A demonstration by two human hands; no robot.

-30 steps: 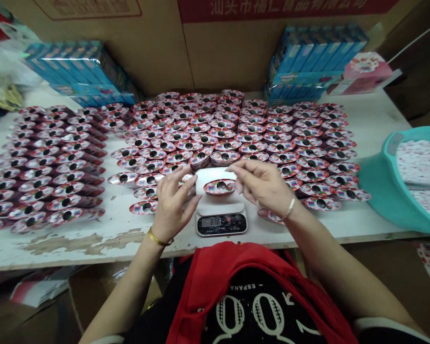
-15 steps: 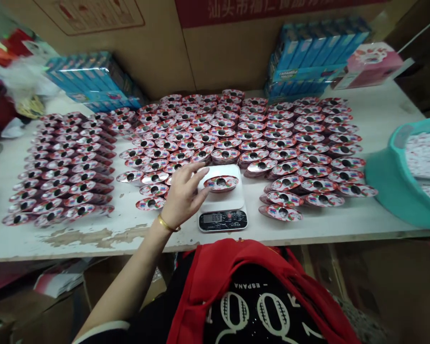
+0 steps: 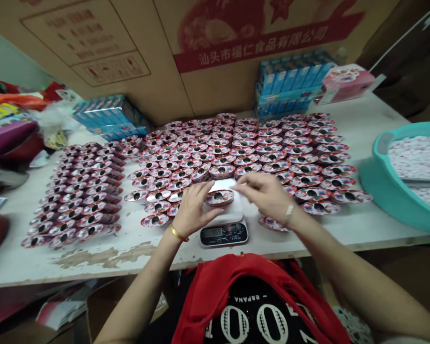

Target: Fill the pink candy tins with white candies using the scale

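Observation:
A round foil-lidded cup with a dark central hole [image 3: 219,197] sits on the white platform of a digital kitchen scale [image 3: 224,234]. My left hand [image 3: 193,209], with a gold bangle on its wrist, rests beside the cup, fingers apart and holding nothing. My right hand [image 3: 263,194] is raised over the scale's right side, its fingertips close to the cup. Whether those fingers pinch anything thin cannot be seen. Dense rows of similar red-and-silver cups [image 3: 222,153] surround the scale on three sides. The scale's digits are too small to read.
The white table [image 3: 103,255] has peeling paint along its front. A teal basin [image 3: 367,179] of printed white pieces stands at the right. Blue cartons [image 3: 286,86] and a pink box [image 3: 344,83] stand at the back; colourful bags [image 3: 10,129] lie at the left.
My right hand has come back into view over the scale. My left hand has drawn slightly away from the cup. The whole view has tilted upward.

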